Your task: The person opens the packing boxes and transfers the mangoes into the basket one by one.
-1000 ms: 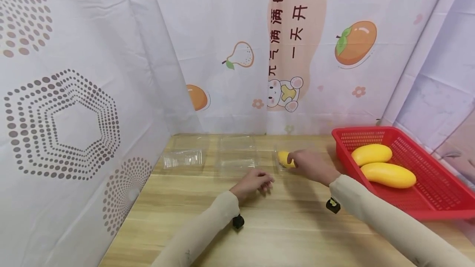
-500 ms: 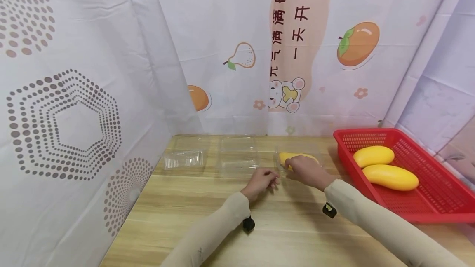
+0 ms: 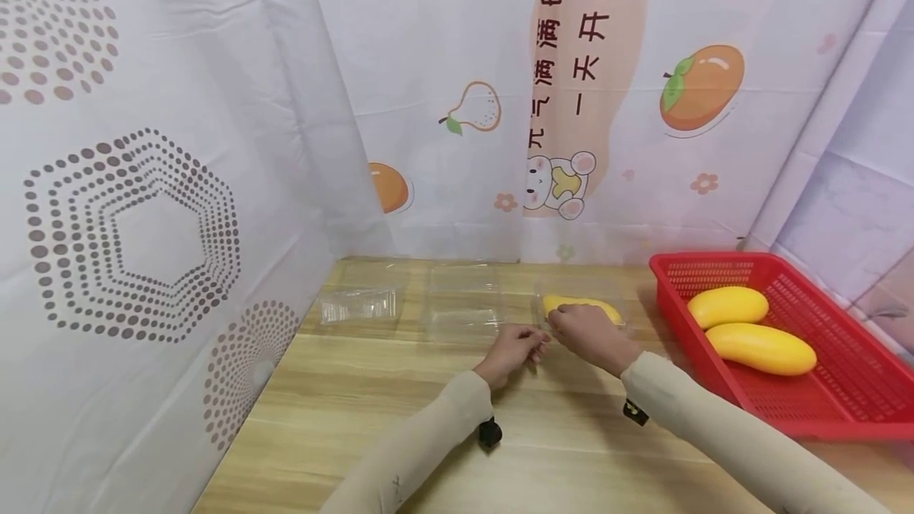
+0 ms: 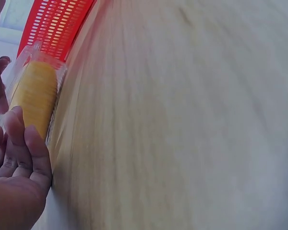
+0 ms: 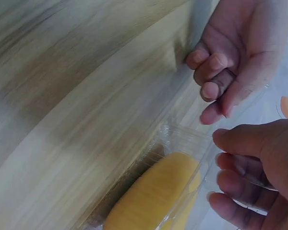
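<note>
Clock: read on the table [image 3: 564,454] in the head view, 12 away from the person.
Boxed fruit: one mango-shaped yellow fruit [image 5: 153,194], lying lengthwise inside a clear plastic box [image 5: 182,138]; in the head view partly covered by the right hand.
Right hand [image 3: 591,335]: at the box's 6 o'clock side, thumb and fingertips next to the clear edge. Grip: cannot tell whether it is clamped on the plastic.
Left hand [image 3: 512,351]: just off the box's 8 o'clock corner, beside the right hand. Grip: fingers loosely curled, holding nothing visible.
Other boxes: middle clear box [image 3: 464,316] at 9 o'clock from the fruit's box; far clear box [image 3: 359,304] further along the same line.
Red basket [image 3: 850,347]: at 3 to 4 o'clock from the fruit's box; two similar yellow fruits [image 3: 760,349] inside, side by side.
Sleeves [image 3: 428,446]: beige, a small black device [image 3: 489,433] near each cuff.
Backdrop: white printed curtain [image 3: 428,30] at 12 o'clock.
</note>
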A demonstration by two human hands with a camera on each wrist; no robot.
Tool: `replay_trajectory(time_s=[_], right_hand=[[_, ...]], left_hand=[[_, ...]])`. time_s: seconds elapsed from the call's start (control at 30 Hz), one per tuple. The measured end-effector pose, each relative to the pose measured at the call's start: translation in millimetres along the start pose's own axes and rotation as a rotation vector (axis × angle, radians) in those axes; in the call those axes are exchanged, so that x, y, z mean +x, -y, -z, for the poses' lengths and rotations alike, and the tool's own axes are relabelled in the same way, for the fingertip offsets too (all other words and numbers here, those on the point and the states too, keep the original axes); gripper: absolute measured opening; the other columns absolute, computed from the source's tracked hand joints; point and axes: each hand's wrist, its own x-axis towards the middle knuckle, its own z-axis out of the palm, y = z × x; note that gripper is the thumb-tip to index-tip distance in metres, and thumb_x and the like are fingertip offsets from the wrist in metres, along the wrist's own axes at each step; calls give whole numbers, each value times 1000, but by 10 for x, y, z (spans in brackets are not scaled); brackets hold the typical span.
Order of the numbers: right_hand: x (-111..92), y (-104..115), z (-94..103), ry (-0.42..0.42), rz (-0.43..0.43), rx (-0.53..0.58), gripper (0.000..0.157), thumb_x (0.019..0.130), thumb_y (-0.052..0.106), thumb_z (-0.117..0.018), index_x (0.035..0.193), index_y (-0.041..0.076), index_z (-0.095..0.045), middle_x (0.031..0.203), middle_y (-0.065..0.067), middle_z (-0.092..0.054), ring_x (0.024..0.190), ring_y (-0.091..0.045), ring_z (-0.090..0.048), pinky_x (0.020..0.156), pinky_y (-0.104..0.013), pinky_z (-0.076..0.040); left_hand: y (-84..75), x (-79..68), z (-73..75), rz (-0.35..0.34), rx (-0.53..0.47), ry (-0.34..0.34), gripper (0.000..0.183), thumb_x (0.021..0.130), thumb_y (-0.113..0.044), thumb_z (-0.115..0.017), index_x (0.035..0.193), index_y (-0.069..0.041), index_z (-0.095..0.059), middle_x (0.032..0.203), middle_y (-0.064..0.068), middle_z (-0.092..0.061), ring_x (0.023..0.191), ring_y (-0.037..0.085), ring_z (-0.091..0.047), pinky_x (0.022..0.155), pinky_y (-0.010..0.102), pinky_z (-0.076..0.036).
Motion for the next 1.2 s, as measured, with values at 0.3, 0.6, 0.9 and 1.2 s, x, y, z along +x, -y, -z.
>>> replay_trajectory(time_s=[0.3, 0.6, 0.9, 1.2], right_hand=[[-51, 2, -52, -55, 67, -130, 21, 84, 2, -82, 87, 8, -63, 75, -2, -55, 53, -15, -52, 41, -31, -46], [-3, 46, -46, -68, -22, -156, 20, 85, 6, -83, 92, 6, -64, 73, -5, -53, 49, -16, -47, 39, -32, -45], [-11, 39, -20, -96, -38, -112, 26, 89, 11, -81, 79, 7, -57, 68, -3, -48, 47, -15, -44, 37, -32, -42], [-32, 26, -120, -112, 32, -48, 20, 87, 19, -84, 88, 12, -65, 74, 1, -47, 46, -10, -38, 37, -26, -38]], left_hand=[[5, 4, -76, -2, -1, -3, 22, 105, -11, -58, 104, 3, -76, 88, 11, -73, 63, 12, -60, 58, 24, -53], [-10, 12, -89, -12, -8, -10, 23, 105, -12, -59, 107, 3, -75, 92, 15, -74, 63, 11, -60, 58, 22, -52], [-18, 8, -80, -5, -55, -55, 22, 106, -15, -59, 108, 1, -75, 93, 15, -74, 65, 9, -60, 60, 21, -52], [28, 24, -45, 19, -112, -76, 19, 102, -19, -65, 102, -3, -76, 88, 8, -74, 64, 10, -60, 61, 21, -51]])
